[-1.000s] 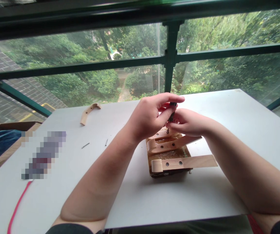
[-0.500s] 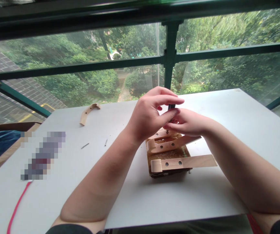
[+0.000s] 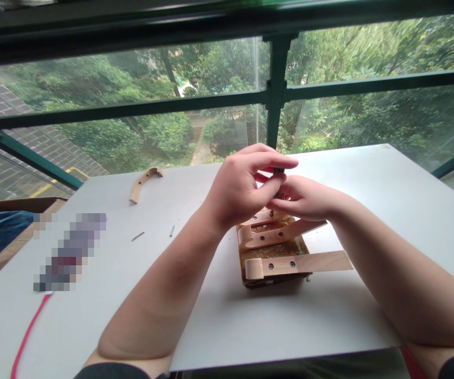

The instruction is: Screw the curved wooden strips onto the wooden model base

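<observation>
My left hand (image 3: 240, 184) arches over the far end of a brown block (image 3: 268, 253), its fingers and thumb closed on a dark upright handle that looks like a screwdriver (image 3: 278, 170). The lower end of that tool is hidden. Just below it, my right hand (image 3: 309, 199) is closed, fingertips drawn in near the tool; what they grip is hidden. Curved wooden hooks lie across the block: a near hook (image 3: 309, 263), a middle hook (image 3: 271, 239) and a far hook (image 3: 265, 216) partly covered by my hands. Dark screw heads show in them.
On the white table (image 3: 211, 326), a loose wooden hook (image 3: 135, 190) lies at the far left. Two loose screws (image 3: 172, 231) rest left of my forearm. A blurred-out object (image 3: 72, 247) and a red cord (image 3: 27, 337) are farther left. Windows border the far edge.
My left fingers have shifted slightly around the dark handle, and less of it shows. My right hand and the block stay almost where they were.
</observation>
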{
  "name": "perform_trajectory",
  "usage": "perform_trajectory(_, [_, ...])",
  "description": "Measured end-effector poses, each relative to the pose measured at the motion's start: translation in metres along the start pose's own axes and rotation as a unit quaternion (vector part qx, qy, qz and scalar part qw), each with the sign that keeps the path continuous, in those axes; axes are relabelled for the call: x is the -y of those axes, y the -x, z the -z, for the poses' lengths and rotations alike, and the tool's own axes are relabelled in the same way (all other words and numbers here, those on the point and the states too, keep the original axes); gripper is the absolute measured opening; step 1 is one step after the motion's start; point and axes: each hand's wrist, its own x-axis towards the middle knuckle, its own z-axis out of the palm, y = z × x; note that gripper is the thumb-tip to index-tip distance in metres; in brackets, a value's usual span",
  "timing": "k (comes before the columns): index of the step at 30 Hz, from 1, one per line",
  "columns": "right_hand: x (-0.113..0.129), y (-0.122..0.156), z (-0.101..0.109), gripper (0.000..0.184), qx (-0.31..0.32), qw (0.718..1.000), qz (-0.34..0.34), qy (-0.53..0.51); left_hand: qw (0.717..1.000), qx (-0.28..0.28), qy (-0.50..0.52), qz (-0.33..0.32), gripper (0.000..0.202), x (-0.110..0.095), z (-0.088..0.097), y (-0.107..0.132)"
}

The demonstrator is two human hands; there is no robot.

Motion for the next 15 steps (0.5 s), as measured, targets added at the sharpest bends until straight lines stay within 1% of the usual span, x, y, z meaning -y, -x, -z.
perform_trajectory(4, [0.0, 0.0005, 0.0005, 0.028, 0.001, 1.0, -0.006, -0.008, 1.0, -0.004, 0.012, 0.009, 0.028, -0.0002, -0.001, 0.0009])
perform_trajectory(8, [-0.0036, -0.0004, 0.0, 0.029, -0.008, 1.0, 0.004, -0.003, 1.0, -0.016, 0.011, 0.015, 0.024, 0.0016, -0.0018, 0.0011])
perform_trajectory(11, [-0.0063, -0.0013, -0.001, 0.025, -0.011, 1.0, 0.011, 0.005, 1.0, -0.022, 0.003, 0.014, 0.021, 0.0029, -0.0018, 0.0006])
perform_trajectory(15, [-0.0062, -0.002, -0.0013, 0.012, 0.004, 1.0, 0.013, -0.005, 1.0, -0.026, -0.005, 0.01, 0.022, 0.0035, -0.0021, 0.0004])
